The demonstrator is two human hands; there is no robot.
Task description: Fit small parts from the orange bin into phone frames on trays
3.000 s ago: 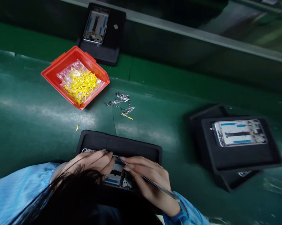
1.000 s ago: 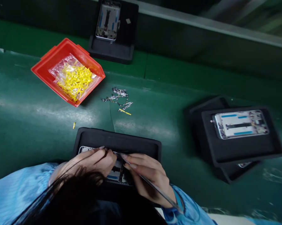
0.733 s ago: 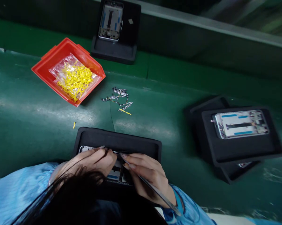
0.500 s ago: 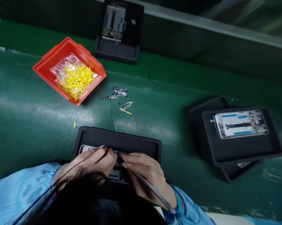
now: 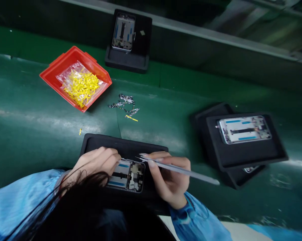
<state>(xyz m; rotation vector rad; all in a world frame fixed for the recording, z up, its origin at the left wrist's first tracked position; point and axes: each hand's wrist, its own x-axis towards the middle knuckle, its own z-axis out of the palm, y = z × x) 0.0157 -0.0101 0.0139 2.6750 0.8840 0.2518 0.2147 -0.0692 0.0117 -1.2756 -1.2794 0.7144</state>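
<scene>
In front of me an opened phone lies in a black tray, its board and blue strips showing at the right part. My left hand covers the phone's left part, fingers curled together over its upper edge; the fingertips are partly hidden. Between the thumb and fingers of my right hand is a pair of metal tweezers, tips pointing left just above the phone's upper right corner. Nothing I can make out sits in the tips. Dark hair hides the lower edge of the tray.
A red bin holds a bag of yellow strips. Small flex parts lie loose on the green mat. At right, stacked black trays carry another opened phone; a further phone rests in a tray at the back.
My right hand has drawn away to the right from my left hand, and the tweezers have swung nearer to level. More of the phone's right part is uncovered. The view has shifted slightly.
</scene>
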